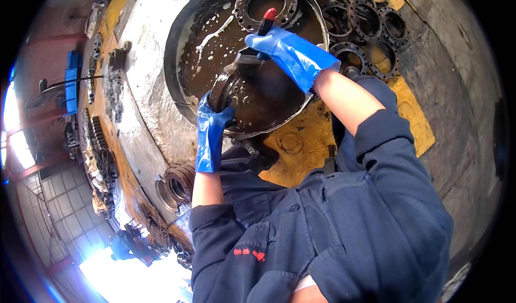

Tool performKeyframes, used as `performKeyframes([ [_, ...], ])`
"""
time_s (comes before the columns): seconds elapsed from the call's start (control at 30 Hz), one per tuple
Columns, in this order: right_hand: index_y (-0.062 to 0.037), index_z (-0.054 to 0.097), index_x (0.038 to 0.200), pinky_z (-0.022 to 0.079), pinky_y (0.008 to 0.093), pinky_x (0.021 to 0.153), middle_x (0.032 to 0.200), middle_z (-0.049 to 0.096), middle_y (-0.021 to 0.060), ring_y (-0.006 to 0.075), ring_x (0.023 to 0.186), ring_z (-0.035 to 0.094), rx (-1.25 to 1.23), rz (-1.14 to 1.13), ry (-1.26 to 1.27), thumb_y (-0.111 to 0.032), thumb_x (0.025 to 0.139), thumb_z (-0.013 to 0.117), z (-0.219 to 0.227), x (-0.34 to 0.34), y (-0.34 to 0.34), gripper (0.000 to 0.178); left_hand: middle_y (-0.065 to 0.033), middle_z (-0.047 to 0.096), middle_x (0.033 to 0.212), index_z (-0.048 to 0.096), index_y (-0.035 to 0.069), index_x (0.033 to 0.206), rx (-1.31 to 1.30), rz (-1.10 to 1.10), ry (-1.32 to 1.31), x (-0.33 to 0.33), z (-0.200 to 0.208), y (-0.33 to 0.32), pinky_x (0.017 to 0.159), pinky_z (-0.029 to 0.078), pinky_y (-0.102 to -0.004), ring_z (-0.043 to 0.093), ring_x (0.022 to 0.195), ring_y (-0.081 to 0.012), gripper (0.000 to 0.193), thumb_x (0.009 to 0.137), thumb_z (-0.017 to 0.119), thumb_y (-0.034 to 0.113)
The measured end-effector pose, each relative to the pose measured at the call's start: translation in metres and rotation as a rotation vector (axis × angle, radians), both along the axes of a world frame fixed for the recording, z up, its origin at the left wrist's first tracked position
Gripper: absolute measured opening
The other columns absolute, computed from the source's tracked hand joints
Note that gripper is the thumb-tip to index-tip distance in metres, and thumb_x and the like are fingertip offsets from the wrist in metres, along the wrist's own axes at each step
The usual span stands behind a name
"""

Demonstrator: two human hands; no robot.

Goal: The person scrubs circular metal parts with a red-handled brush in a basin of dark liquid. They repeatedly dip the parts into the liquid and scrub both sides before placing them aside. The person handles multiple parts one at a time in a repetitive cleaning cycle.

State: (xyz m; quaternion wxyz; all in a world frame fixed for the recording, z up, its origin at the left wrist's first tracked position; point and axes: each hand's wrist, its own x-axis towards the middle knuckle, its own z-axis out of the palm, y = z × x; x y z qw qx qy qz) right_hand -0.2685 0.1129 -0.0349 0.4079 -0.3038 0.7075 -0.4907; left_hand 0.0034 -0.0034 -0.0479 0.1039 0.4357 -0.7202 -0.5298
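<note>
While murky brown liquid fills the big black basin point(180, 45), its foam hides most of what lies under the surface; only one holed metal flange point(266, 5) rests against the far wall. Beyond the rim, a spread of ring flanges point(371, 26) covers the yellow floor, partly cut off by the frame edge. The right hand point(293, 53), in a blue glove, has its fingers wrapped around a red-tipped brush point(258, 37), bristles hard to make out. The left hand point(212, 125), also gloved, clasps a dark round disc point(221, 91) on edge over the liquid, fingertips hidden behind it.
</note>
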Motion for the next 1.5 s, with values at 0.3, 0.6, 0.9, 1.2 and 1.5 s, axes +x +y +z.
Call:
performKeyframes([
  [0.3, -0.0112, 0.075, 0.121, 0.055, 0.0457, 0.096, 0.116, 0.076, 0.0192, 0.0377, 0.109, 0.072, 0.425, -0.104, 0.244, -0.052, 0.092, 0.062, -0.065, 0.013, -0.012, 0.052, -0.0070, 0.076, 0.097, 0.069, 0.003, 0.118, 0.032, 0.003, 0.043, 0.001, -0.003, -0.004, 0.066, 0.063, -0.0326, 0.073, 0.076, -0.0181, 0.041, 0.078, 0.078, -0.001],
  [0.6, -0.0107, 0.077, 0.094, 0.060, 0.0358, 0.082, 0.087, 0.078, 0.0111, 0.0198, 0.080, 0.074, -0.235, 0.246, 0.134, -0.043, 0.096, 0.059, 0.052, 0.038, -0.006, 0.037, -0.0066, 0.076, 0.099, 0.069, 0.003, 0.123, 0.080, 0.058, 0.006, 0.009, -0.011, -0.007, 0.066, 0.061, -0.0332, 0.073, 0.079, -0.0186, 0.046, 0.078, 0.077, -0.003],
  [0.9, -0.0063, 0.071, 0.090, 0.053, 0.0320, 0.072, 0.077, 0.069, 0.0062, 0.0156, 0.073, 0.067, -0.010, 0.064, 0.251, -0.037, 0.096, 0.065, 0.026, 0.009, -0.009, 0.032, -0.0047, 0.076, 0.101, 0.071, 0.005, 0.123, 0.029, -0.003, 0.001, 0.003, -0.010, -0.009, 0.074, 0.060, -0.0316, 0.072, 0.086, -0.0175, 0.048, 0.076, 0.076, -0.003],
  [1.2, -0.0083, 0.073, 0.096, 0.059, 0.0419, 0.078, 0.085, 0.076, 0.0107, 0.0230, 0.078, 0.072, -0.335, 0.335, 0.319, -0.048, 0.094, 0.062, 0.055, 0.066, -0.012, 0.041, -0.0063, 0.077, 0.109, 0.069, 0.004, 0.129, 0.126, 0.094, 0.316, 0.003, -0.032, -0.008, 0.076, 0.061, -0.0319, 0.073, 0.090, -0.0192, 0.056, 0.075, 0.075, -0.007],
  [1.5, -0.0094, 0.075, 0.086, 0.054, 0.0340, 0.067, 0.071, 0.070, 0.0068, 0.0176, 0.068, 0.069, -0.122, -0.084, 0.126, -0.040, 0.090, 0.063, 0.029, 0.013, -0.020, 0.033, -0.0080, 0.077, 0.108, 0.068, 0.003, 0.131, 0.051, 0.039, 0.097, 0.008, -0.019, -0.012, 0.077, 0.062, -0.0323, 0.074, 0.091, -0.0194, 0.061, 0.071, 0.077, -0.009],
])
